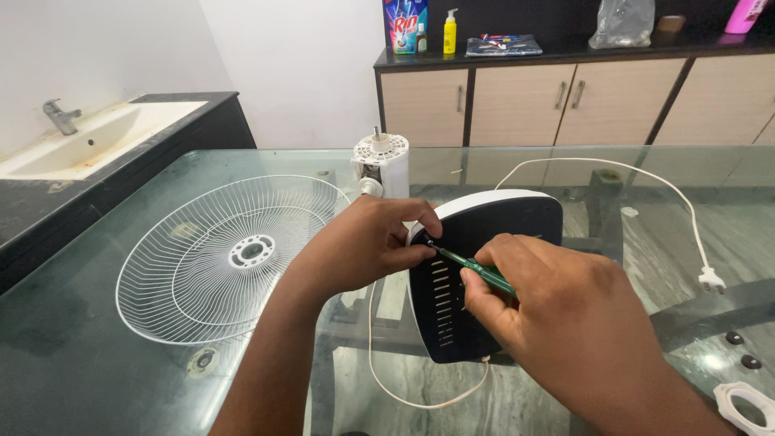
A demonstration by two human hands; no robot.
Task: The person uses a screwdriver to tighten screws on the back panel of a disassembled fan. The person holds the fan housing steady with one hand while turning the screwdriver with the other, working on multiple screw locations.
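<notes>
The person's left hand (367, 242) was wrapped around the top left edge of the dark fan base (484, 274), which lay tipped on its side near the middle of the glass table (97, 379). The right hand (557, 315) was closed tight on a thin green screwdriver (472, 265), and its tip sat at a spot near the left thumb (most likely a small screw, though it was too tiny to be sure). To do this well, the tool probably needed to stay straight in the screw and turn slowly, while the left hand kept the base from sliding on the smooth glass. The white wire grille (230, 254) lay flat to the left. The white motor post (381, 165) stood just behind the hands. A white cord (638, 173) ran off to the right, ending in a plug (710, 280).
</notes>
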